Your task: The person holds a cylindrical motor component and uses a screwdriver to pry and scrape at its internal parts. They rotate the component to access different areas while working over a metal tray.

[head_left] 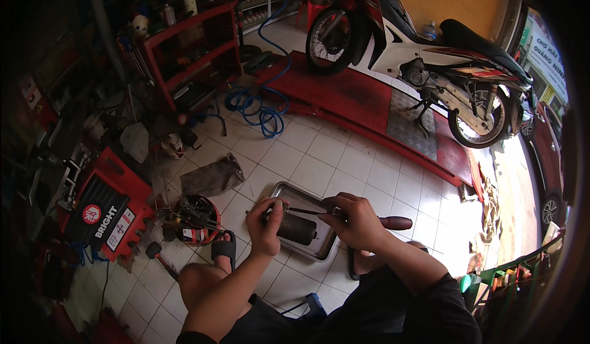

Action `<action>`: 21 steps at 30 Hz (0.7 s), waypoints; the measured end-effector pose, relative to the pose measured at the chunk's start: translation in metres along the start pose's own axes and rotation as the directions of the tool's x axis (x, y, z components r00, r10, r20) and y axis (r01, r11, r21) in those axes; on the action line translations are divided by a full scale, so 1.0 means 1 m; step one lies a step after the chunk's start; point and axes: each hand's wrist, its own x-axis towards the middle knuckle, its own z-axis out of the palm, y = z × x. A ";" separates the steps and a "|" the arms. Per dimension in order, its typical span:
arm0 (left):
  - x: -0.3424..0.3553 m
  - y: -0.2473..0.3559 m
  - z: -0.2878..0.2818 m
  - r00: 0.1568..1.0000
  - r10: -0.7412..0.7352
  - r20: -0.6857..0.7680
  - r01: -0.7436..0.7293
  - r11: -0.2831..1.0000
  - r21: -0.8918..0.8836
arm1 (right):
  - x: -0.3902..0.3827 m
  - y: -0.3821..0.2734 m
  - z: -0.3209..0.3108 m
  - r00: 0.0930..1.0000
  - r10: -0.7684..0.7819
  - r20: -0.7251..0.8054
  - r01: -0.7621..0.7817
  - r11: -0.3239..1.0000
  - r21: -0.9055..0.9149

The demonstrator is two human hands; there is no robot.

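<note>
My left hand (268, 224) grips the end of a dark metal cylinder (297, 228) over a steel tray (327, 250). My right hand (350, 220) is closed on a long thin tool (307, 211); its shaft reaches toward the cylinder's left end, and a dark handle (396, 223) shows beyond my hand on the right. Whether the tool's tip touches the cylinder is unclear.
A red round basin of tools (214, 212), a grey rag (211, 175) and a red toolbox (91, 218) lie left. Behind are a coiled blue hose (261, 121), a red shelved cart (196, 73) and a motorbike (424, 49) on a red lift (350, 107).
</note>
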 end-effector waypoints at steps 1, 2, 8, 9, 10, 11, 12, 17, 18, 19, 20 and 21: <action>0.000 0.001 0.000 1.000 0.003 -0.005 -0.003 1.000 -0.005 | 0.000 0.000 0.001 1.000 -0.002 -0.008 0.002 1.000 -0.006; 0.000 0.001 0.001 1.000 0.006 -0.009 -0.006 1.000 -0.010 | 0.001 -0.001 0.001 1.000 -0.003 -0.016 0.003 1.000 -0.011; -0.002 0.000 0.000 0.999 0.022 -0.033 -0.023 1.000 -0.019 | 0.000 0.000 0.004 0.999 0.046 0.016 -0.046 0.998 0.049; -0.001 0.000 0.001 0.999 0.024 -0.041 -0.025 0.999 -0.030 | 0.000 0.003 0.006 0.999 0.034 0.010 -0.035 0.999 0.040; -0.001 -0.001 0.002 0.999 0.032 -0.039 -0.033 0.999 -0.028 | -0.001 0.007 0.008 1.000 0.023 0.012 -0.023 0.999 0.023; -0.001 -0.001 0.002 0.998 0.041 -0.037 -0.042 0.999 -0.026 | -0.002 0.012 0.012 1.000 0.012 0.014 -0.012 1.000 0.005; 0.000 -0.002 0.001 0.998 0.051 -0.038 -0.052 0.998 -0.021 | -0.002 0.014 0.014 1.000 -0.003 0.018 0.003 1.000 -0.010; -0.001 -0.003 0.001 1.000 0.024 -0.012 -0.024 1.000 -0.006 | 0.000 0.001 0.013 0.984 0.135 0.118 -0.137 0.991 0.006; -0.001 -0.001 0.002 1.000 0.019 -0.004 -0.019 1.000 -0.006 | 0.001 -0.002 0.010 0.978 0.159 0.135 -0.162 0.987 0.014; -0.001 0.001 0.003 1.000 0.022 -0.002 -0.022 1.000 -0.008 | 0.002 -0.002 0.009 0.979 0.157 0.129 -0.164 0.985 0.048; -0.001 0.003 0.004 1.000 0.025 0.000 -0.025 1.000 -0.009 | 0.002 -0.002 0.007 0.980 0.155 0.123 -0.166 0.983 0.082; -0.001 0.004 0.005 1.000 0.029 0.003 -0.029 1.000 -0.012 | 0.002 -0.002 0.006 0.981 0.155 0.115 -0.168 0.979 0.115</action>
